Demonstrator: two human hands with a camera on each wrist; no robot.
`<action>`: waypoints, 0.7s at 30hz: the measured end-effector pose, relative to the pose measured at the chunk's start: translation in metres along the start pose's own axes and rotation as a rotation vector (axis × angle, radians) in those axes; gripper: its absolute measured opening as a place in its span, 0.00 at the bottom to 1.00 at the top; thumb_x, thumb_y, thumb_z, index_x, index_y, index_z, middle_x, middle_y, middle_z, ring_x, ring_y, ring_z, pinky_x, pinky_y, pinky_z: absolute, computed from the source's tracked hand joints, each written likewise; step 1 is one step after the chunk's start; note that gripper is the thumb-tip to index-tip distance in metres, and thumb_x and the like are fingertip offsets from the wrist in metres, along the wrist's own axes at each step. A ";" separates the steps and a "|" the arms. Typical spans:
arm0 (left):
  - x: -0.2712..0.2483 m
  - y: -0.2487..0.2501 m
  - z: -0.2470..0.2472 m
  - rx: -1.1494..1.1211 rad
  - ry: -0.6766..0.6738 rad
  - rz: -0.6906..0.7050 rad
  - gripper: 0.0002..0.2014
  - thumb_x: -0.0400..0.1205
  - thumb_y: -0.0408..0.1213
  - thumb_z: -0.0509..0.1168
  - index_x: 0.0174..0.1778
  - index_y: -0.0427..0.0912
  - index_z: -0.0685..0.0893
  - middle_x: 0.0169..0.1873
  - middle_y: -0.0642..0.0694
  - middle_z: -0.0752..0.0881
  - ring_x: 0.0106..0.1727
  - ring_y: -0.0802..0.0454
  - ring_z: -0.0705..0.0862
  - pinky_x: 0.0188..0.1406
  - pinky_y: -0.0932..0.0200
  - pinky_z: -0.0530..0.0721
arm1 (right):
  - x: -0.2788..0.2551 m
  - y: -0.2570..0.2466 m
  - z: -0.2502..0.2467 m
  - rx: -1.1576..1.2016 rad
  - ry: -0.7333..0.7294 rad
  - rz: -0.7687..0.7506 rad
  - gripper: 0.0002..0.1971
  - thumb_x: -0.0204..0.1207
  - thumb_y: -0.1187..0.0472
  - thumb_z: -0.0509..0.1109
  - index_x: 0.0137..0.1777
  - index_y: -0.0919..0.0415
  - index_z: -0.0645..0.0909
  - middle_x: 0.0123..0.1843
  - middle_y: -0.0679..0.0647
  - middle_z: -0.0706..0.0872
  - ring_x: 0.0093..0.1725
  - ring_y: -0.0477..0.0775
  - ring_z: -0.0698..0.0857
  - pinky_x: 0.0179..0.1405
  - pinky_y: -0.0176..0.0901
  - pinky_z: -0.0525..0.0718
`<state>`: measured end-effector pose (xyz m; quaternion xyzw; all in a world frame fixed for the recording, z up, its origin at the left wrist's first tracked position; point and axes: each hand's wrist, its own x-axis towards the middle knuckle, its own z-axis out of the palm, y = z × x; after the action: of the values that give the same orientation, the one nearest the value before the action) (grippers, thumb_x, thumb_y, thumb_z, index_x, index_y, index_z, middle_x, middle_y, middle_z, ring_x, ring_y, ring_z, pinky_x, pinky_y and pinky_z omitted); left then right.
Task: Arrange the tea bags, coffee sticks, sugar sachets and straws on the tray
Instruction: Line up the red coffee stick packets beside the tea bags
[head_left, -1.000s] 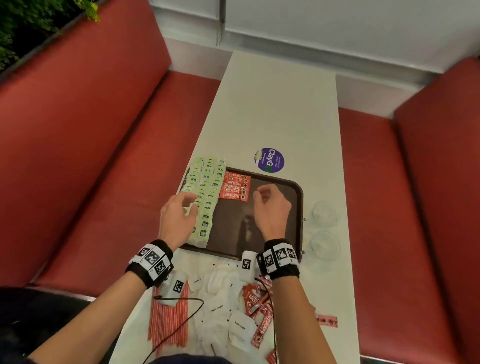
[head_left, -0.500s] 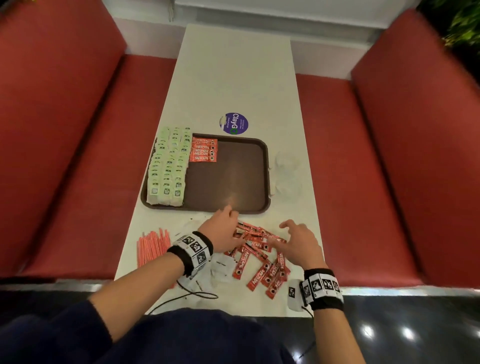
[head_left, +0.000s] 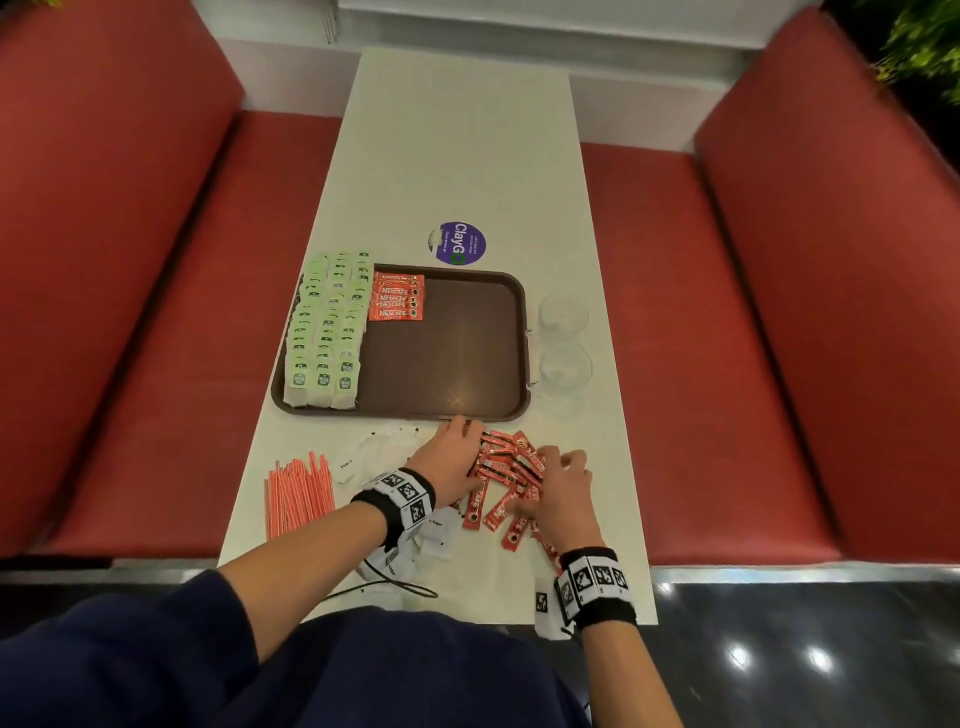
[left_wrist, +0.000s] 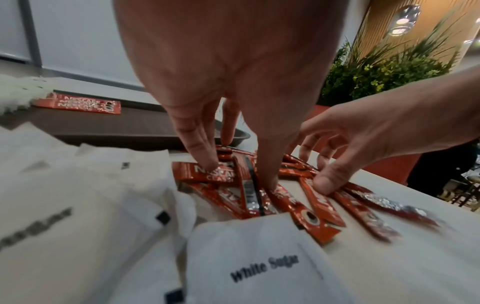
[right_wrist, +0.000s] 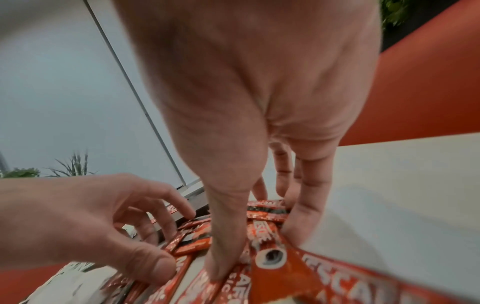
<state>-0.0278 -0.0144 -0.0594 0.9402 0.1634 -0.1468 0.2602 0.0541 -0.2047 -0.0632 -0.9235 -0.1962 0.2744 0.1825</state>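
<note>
My left hand (head_left: 451, 457) and right hand (head_left: 558, 491) both arch over the loose Nescafé coffee sticks (head_left: 506, 480) at lower centre, fingertips pressing them, nothing grasped. The brown tray (head_left: 522, 358) above holds green tea bags (head_left: 324, 332); sugar sachets (left_wrist: 249, 265) and straws (head_left: 297, 491) lie lower left.

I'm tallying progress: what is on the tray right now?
On the tray: rows of green tea bags along its left side and a few coffee sticks beside them. Whatever lies beneath the tea bags is hidden.
</note>
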 end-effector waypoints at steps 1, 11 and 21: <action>0.001 -0.002 0.001 -0.008 0.017 0.014 0.38 0.82 0.42 0.80 0.83 0.42 0.67 0.74 0.38 0.76 0.75 0.38 0.77 0.74 0.43 0.82 | 0.003 -0.003 0.001 -0.009 0.010 -0.017 0.40 0.73 0.52 0.90 0.81 0.56 0.73 0.75 0.59 0.70 0.73 0.64 0.75 0.74 0.55 0.80; 0.004 0.001 0.003 -0.038 0.087 0.026 0.19 0.88 0.40 0.72 0.71 0.46 0.73 0.66 0.41 0.87 0.63 0.44 0.80 0.62 0.46 0.85 | 0.023 -0.021 0.013 0.024 0.103 -0.069 0.19 0.85 0.52 0.79 0.70 0.56 0.79 0.64 0.55 0.79 0.63 0.60 0.83 0.62 0.54 0.85; 0.003 -0.003 -0.022 0.026 0.087 0.139 0.08 0.94 0.41 0.63 0.65 0.43 0.83 0.57 0.49 0.73 0.56 0.51 0.68 0.62 0.48 0.79 | 0.021 -0.016 -0.014 0.353 0.134 -0.223 0.06 0.84 0.51 0.81 0.56 0.44 0.88 0.46 0.41 0.92 0.39 0.44 0.86 0.44 0.39 0.83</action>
<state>-0.0224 0.0001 -0.0440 0.9581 0.1070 -0.0894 0.2503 0.0742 -0.1845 -0.0541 -0.8661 -0.2337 0.2204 0.3831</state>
